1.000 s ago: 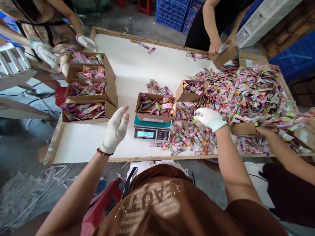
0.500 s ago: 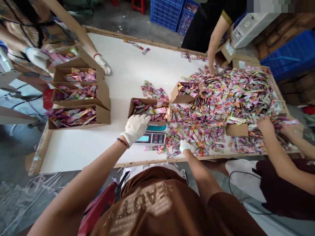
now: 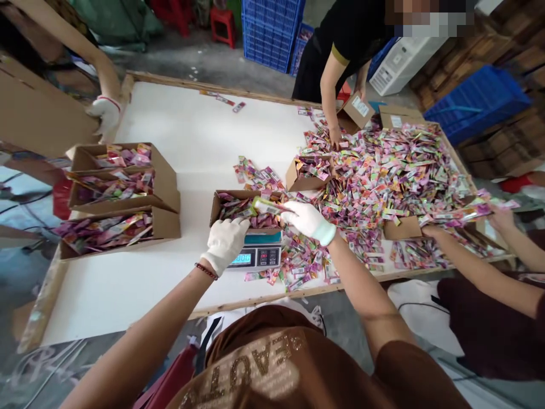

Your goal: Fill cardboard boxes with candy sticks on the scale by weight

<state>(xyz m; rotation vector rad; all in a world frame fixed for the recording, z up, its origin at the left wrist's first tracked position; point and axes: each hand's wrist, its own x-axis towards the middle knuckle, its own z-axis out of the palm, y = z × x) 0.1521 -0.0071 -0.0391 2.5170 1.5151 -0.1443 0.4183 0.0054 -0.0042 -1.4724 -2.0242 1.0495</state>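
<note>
A cardboard box (image 3: 213, 211) filled with small colourful packets sits on a digital scale (image 3: 269, 257) whose display is lit. My left hand (image 3: 225, 241), in a white glove, is closed over the box's front left edge, fingertips at the packets inside. In my white-gloved right hand (image 3: 310, 221) a green and white packet (image 3: 266, 205) is pinched above the right half of that box. Loose packets (image 3: 304, 255) lie in a spread just right of the scale, beneath my right forearm and hand.
Three filled boxes (image 3: 166, 223) stand at the table's left end. A large heap of packets (image 3: 409, 165) covers the right side, with another filled box (image 3: 303, 182) at its edge. Co-workers' hands (image 3: 335, 136) reach in at the back, right and left. Blue crates (image 3: 272, 34) stand behind.
My right hand has risen from the loose packets to above the box, now with a packet. My left hand stays at the box. The left co-worker's hand has drawn back from the table.
</note>
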